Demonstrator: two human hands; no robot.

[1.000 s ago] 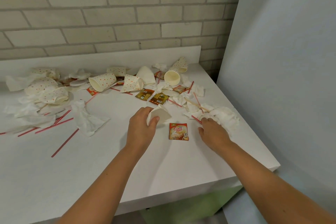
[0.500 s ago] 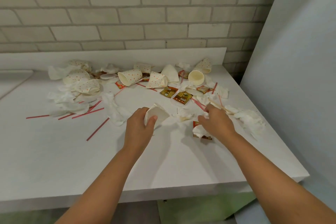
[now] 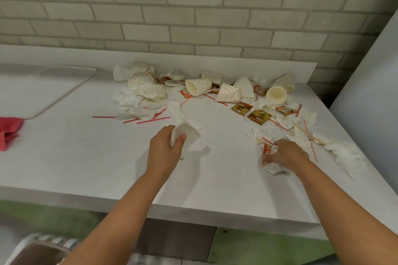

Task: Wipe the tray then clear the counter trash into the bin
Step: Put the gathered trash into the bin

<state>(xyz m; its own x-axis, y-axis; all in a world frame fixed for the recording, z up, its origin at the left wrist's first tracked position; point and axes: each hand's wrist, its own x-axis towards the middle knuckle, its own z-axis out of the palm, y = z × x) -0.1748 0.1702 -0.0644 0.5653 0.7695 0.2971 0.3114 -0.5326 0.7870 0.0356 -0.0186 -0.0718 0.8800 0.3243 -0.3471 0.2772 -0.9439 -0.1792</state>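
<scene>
left hand (image 3: 164, 150) grips cup (image 3: 187, 135), likely as scoop; right hand (image 3: 287, 154) bunches sachet (image 3: 267, 149) and tissue (image 3: 274, 169) beneath it.

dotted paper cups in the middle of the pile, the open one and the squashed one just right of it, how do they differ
The open dotted cup keeps a round mouth; the squashed dotted cup is pressed nearly flat. The open dotted cup's mouth points left and shows its cream inside; the squashed dotted cup's mouth points right and little of its inside shows. Both are white with orange dots and lie on their sides on the counter.
</scene>
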